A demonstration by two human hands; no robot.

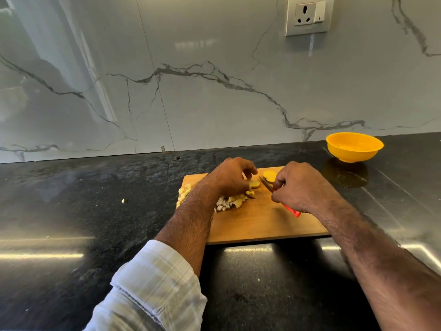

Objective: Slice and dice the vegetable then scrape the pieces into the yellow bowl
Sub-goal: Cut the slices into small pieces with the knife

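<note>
On the wooden cutting board (262,223), near its far edge, the person's two hands work close together. The left hand (230,179) bends its fingers down over a pale vegetable slice (254,184) and pinches it against the board. The right hand (298,187) is closed around the red handle of a knife (268,184); the handle's end sticks out from under the palm at about 5 o'clock, and the short blade points toward 10 o'clock, with its tip just beside the held slice. Behind the blade, at about 12 o'clock from it, a second yellow slice (269,174) lies flat on the board, partly hidden by the right hand's fingers.

At 7 o'clock from the left hand, a heap of diced pieces (235,201) lies on the board and passes under the left wrist to the board's left edge. The left forearm comes out of a rolled, checked sleeve (152,290); the right forearm is bare.

The board lies on a dark, shiny countertop (95,211). One small stray piece (123,200) lies on the counter, well apart, at 9 o'clock from the board. The yellow bowl (354,146) stands on the counter at 2 o'clock from the board, near the marble wall (214,91). A wall socket (307,15) is on this wall, above.
</note>
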